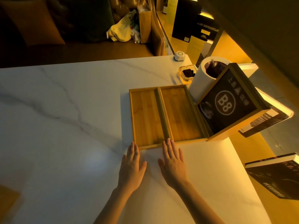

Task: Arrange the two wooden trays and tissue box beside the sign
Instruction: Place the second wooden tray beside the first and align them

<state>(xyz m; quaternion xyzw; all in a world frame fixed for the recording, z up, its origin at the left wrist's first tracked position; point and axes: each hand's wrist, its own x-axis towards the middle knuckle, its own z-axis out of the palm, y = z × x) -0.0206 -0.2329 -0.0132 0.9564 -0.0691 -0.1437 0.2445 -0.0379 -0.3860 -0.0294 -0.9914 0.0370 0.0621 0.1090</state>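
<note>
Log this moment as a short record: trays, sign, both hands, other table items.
trays: left tray and right tray side by side, touching
sign: B8 sign against right tray's right side
left hand: flat, fingertips at left tray's near edge
right hand: flat, fingertips at the trays' seam
others: white cylinder, ashtray, white puck
tissue box: unidentified

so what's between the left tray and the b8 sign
The right wooden tray fills that stretch in the head view, side by side with the left tray and reaching the sign.

two wooden trays [165, 115] side by side, touching sign [229, 102]
</note>
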